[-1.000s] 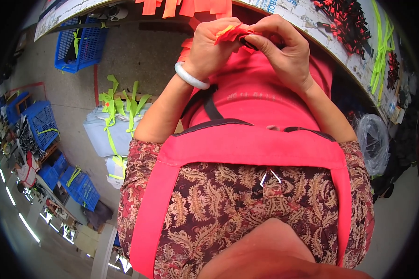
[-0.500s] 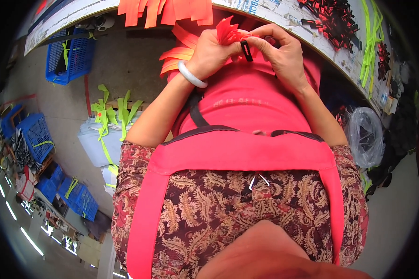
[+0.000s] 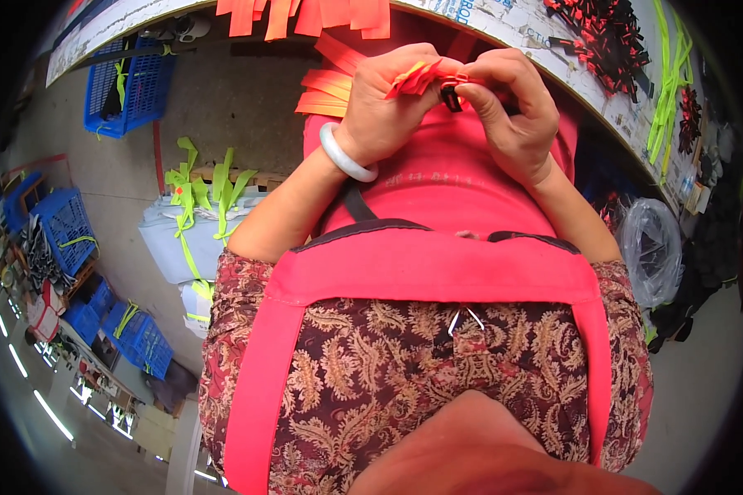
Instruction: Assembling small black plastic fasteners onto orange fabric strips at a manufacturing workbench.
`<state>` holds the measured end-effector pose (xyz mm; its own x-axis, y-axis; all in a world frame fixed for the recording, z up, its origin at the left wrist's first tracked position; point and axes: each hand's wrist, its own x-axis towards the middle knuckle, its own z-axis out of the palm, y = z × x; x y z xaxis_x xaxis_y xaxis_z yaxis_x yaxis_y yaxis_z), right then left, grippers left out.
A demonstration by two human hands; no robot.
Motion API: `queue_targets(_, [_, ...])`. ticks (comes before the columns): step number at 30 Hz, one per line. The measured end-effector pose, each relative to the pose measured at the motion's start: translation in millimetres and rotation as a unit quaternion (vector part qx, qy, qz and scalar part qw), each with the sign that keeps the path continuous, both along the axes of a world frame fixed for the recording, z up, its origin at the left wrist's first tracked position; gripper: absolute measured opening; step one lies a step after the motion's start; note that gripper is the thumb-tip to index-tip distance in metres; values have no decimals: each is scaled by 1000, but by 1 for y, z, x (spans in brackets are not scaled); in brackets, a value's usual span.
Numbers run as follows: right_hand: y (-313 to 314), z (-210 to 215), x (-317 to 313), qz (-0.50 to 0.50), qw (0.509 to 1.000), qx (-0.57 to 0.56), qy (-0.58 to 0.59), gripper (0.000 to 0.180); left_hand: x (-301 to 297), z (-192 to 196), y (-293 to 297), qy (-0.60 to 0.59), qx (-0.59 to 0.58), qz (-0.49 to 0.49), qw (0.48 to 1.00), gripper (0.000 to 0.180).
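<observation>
Black buckle [image 3: 451, 99]: turned since earlier, now between your hands.
Left hand [image 3: 380, 103]: your fingers pinch the orange strips [image 3: 413, 80].
Right hand [image 3: 516, 115]: your fingers pinch their ends beside the buckle.

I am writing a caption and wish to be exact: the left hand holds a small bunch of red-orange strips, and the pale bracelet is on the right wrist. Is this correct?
Not quite: the pale bracelet is on the left wrist, not the right, as the head view shows. The left hand does hold a small bunch of red-orange strips.
</observation>
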<state>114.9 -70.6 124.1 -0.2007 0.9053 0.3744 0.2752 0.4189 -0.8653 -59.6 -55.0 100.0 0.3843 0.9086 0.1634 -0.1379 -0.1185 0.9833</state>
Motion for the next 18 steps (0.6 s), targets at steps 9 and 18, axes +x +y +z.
queue_targets(9, [0,0,-2,-1,1000,5,8,13,-2,-6,8,-17,5,-60,998,14])
queue_targets(18, [0,1,-6,14,996,-76,48,11,-2,-15,5,-42,-9,-25,999,13])
